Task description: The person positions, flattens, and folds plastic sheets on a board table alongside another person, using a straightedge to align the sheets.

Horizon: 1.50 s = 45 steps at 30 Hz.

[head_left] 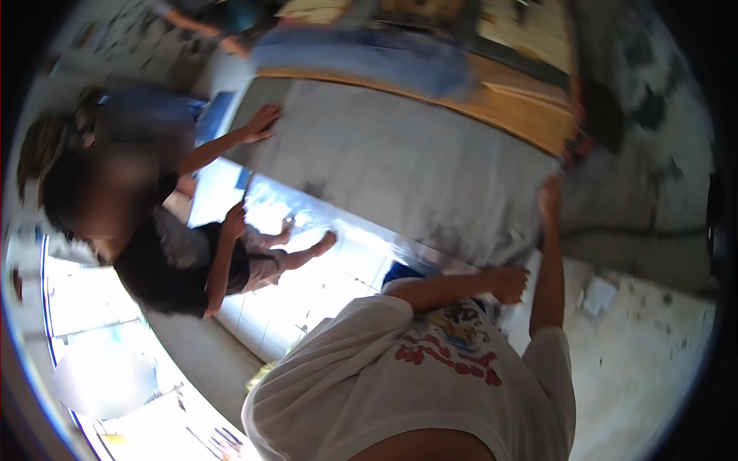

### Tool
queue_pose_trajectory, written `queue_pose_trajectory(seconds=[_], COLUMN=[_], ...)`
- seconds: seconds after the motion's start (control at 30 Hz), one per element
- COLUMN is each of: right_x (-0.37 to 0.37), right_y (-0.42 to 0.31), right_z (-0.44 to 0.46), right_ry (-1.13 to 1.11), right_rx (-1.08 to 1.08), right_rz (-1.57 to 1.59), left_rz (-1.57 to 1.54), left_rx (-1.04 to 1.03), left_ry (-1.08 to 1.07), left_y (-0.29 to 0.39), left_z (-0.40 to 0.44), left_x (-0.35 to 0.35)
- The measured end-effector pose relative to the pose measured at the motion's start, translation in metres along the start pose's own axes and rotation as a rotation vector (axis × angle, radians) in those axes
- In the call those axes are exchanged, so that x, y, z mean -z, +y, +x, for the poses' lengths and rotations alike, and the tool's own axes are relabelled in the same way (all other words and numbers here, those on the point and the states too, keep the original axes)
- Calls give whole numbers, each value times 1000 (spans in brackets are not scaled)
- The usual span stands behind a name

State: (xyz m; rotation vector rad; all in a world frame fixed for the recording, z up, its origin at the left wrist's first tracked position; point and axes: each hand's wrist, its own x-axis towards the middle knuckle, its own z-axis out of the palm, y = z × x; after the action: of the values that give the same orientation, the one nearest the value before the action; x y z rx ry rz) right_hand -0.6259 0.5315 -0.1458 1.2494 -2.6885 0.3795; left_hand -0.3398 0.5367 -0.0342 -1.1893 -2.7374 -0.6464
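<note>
A wide grey cloth (384, 161) lies spread over a table. At its near right corner my left hand (510, 285) is closed, with the fingers curled round the edge. My right hand (550, 196) is at the far right corner of the same cloth, fingers pinched on it, though slightly blurred. Opposite me, a co-worker in a dark shirt has one hand (263, 124) flat on the left end of the cloth. The co-worker's other hand (234, 221) is near its lower left corner.
Beyond the cloth runs a wooden board (530, 115) with a bundle of blue fabric (361, 60) on it. Bright floor tiles (338, 280) show between me and the co-worker. A small white item (598, 296) lies by the stained wall at right. Another person's arm (196, 24) appears at top left.
</note>
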Motion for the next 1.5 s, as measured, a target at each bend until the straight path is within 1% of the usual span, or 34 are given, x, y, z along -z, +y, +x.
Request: queue_pose_trajectory(seconds=[0.03,0.07,0.13,0.17,0.2,0.23,0.3,0.33,0.37,0.43,0.53,0.63,0.73,0.8,0.87,0.93,0.97,1.07,1.17,1.2,1.27,1.3,1.33,1.4,1.5], right_x=[-29,-35,52,76,69,40,-37,-62,-48,-9,59,52,56,90,118,147,154,144,147,155,175,166,184,189,216], right_y=[20,27,-47,-60,-54,-31,36,59,52,30,-40,-35,-32,-58,-99,-138,-147,-146,-164,-166,-180,-159,-165,-169,-190], right_z=[1,0,9,8,5,1,-2,-3,-2,4,11,11,2,-11,-30,-59,-70,-120,-154,-163,-150,-154,-140,-145,-138], right_ry=[153,240,15,-55,-38,-12,65,101,11,-166,-95,10,-53,-124,49,75,89,65,73,41,-9,-111,-356,-172,-198], right_rx=[52,157,-359,-419,-407,-339,-103,1,-5,-10,-400,-337,-397,-428,-526,-580,-606,-561,-726,-718,-688,-711,-867,-715,-782], right_rz=[6,-151,437,450,431,390,231,144,98,-1,444,530,538,371,169,90,50,-54,65,65,78,52,71,403,488], left_rz=[-133,-269,-128,-75,-117,-151,87,237,239,385,514,542,538,523,509,508,510,579,621,654,732,681,646,621,634], left_rx=[65,107,200,227,420,615,915,1085,1223,1446,1736,1803,1908,1952,1979,1989,1980,1949,1908,1860,1764,1776,1787,1787,1753], left_ry=[128,271,430,504,425,348,309,275,321,346,443,530,554,599,635,669,668,653,621,628,665,656,655,661,668], left_y=[2,3,-3,2,0,-12,-35,-42,-45,-57,-78,-94,-91,-94,-96,-92,-90,-90,-99,-99,-98,-97,-93,-91,-100], left_z=[-5,-8,-32,-44,-63,-92,-165,-201,-234,-298,-384,-444,-475,-504,-534,-559,-567,-574,-583,-583,-582,-579,-576,-582,-600], left_x=[6,13,40,49,60,73,87,106,132,163,186,197,218,225,227,226,228,232,230,226,232,239,247,260,254])
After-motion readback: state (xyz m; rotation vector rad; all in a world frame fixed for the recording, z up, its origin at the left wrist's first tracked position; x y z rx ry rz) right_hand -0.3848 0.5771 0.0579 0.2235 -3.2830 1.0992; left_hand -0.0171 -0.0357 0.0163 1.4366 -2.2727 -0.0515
